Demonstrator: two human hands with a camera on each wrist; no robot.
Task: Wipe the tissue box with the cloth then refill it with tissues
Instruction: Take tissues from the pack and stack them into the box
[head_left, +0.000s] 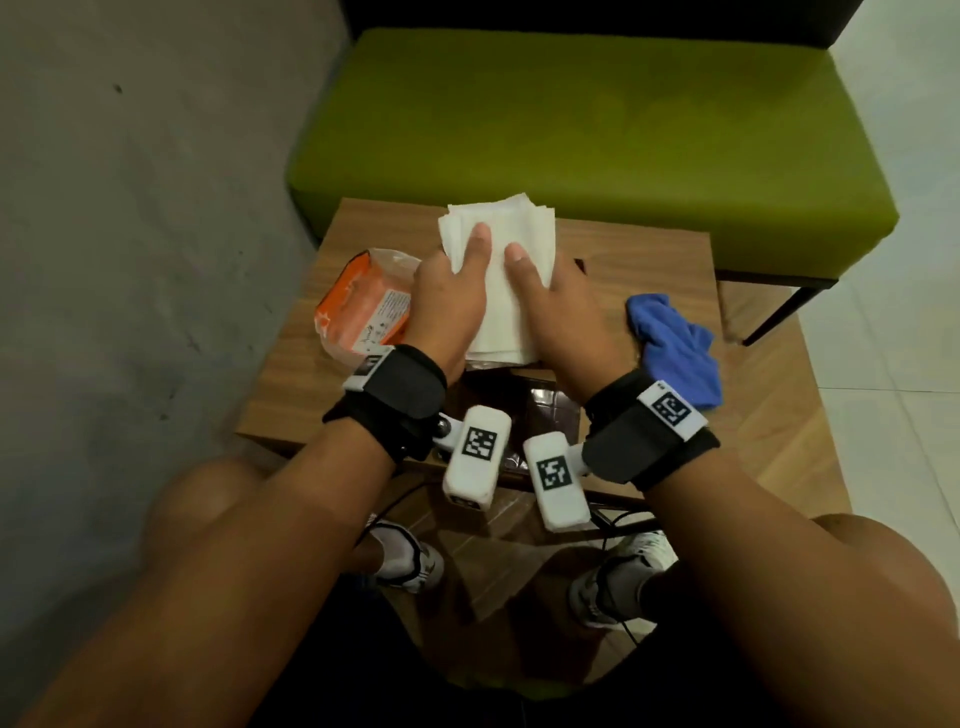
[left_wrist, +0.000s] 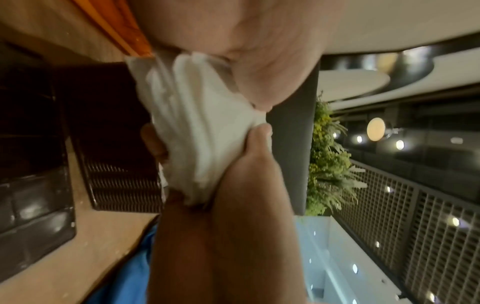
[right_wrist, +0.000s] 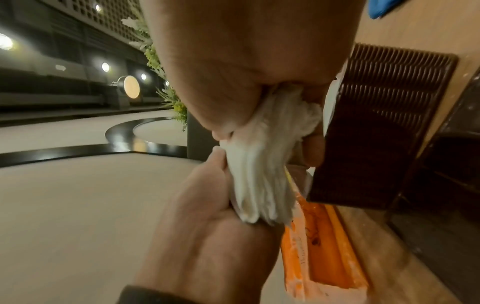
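Both my hands hold a thick stack of white tissues (head_left: 501, 228) above the wooden table (head_left: 649, 260). My left hand (head_left: 465, 265) grips the stack's left side, thumb on top. At the right side my right hand (head_left: 543, 286) grips it the same way. In the wrist views the tissues (left_wrist: 202, 133) (right_wrist: 262, 174) are bunched between the two palms. The dark brown tissue box (right_wrist: 376, 133) (left_wrist: 116, 164), ribbed on its side, lies on the table just below the hands and is mostly hidden in the head view. The blue cloth (head_left: 675, 348) lies crumpled at the right of the table.
An opened orange tissue packet (head_left: 363, 306) (right_wrist: 319, 246) lies on the table to the left of my hands. Behind the table stands a green bench (head_left: 571, 130). A grey wall (head_left: 130, 208) runs along the left. My knees and shoes are under the table's near edge.
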